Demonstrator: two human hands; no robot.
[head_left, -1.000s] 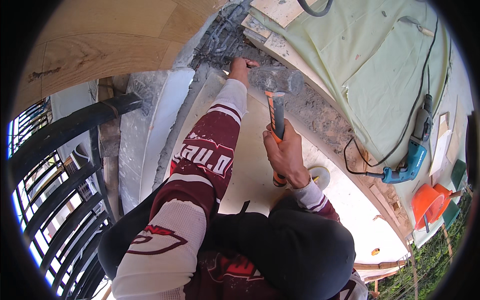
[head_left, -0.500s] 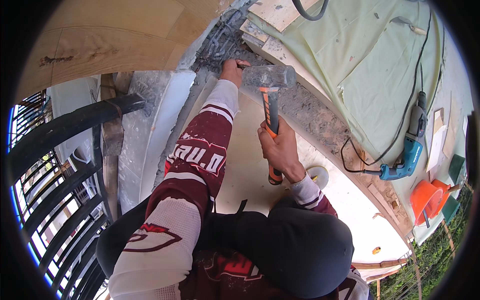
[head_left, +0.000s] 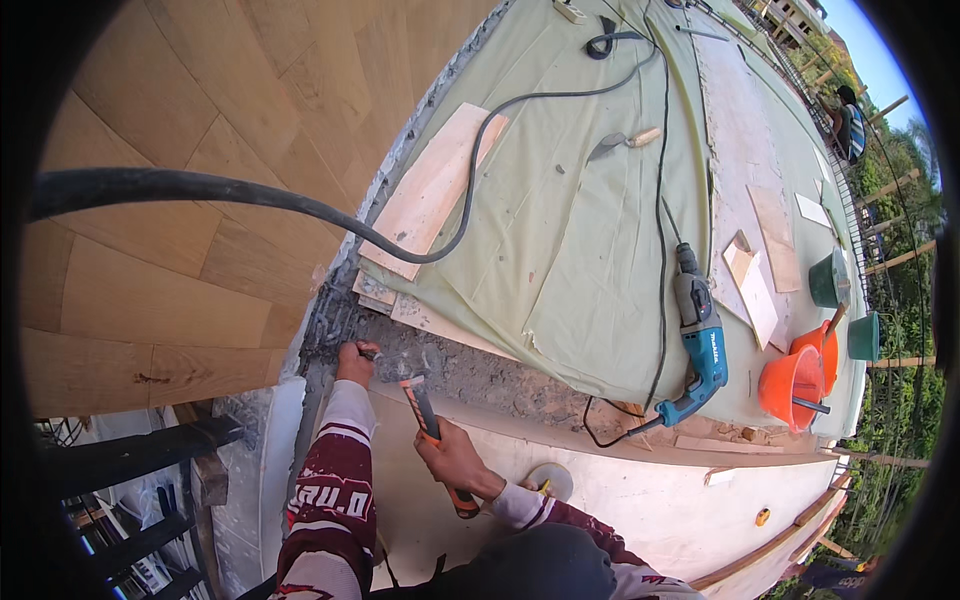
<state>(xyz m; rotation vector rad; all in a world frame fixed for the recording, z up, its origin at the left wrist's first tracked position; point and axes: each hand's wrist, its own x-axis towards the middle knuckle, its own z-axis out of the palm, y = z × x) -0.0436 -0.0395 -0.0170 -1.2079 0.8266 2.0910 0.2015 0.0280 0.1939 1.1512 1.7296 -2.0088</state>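
My left hand [head_left: 354, 364] is closed around a chisel [head_left: 370, 351], of which only the dark butt end shows; the rest is hidden by the fist and rubble. It is at the broken concrete edge [head_left: 335, 325]. My right hand [head_left: 455, 458] grips a club hammer [head_left: 422, 408] by its black and orange handle. The hammer's grey head, smeared by motion, is just right of the chisel's end; whether they touch I cannot tell. Below both hands lies a pale board [head_left: 620, 470], with a round disc-like thing [head_left: 550, 483] beside my right wrist.
A blue rotary hammer drill [head_left: 703, 350] lies on a green sheet [head_left: 590, 240], its cord trailing. A thick black hose [head_left: 300, 205] crosses from the left. Nearby are a trowel [head_left: 625, 142], orange buckets [head_left: 790, 385], a black railing [head_left: 140, 455] and, far right, another person [head_left: 850, 125].
My view has swung upward, so the hands appear lower and further left, and more of the sheet and wooden surface shows. Both hands keep their grips, with the hammer head still beside the chisel.
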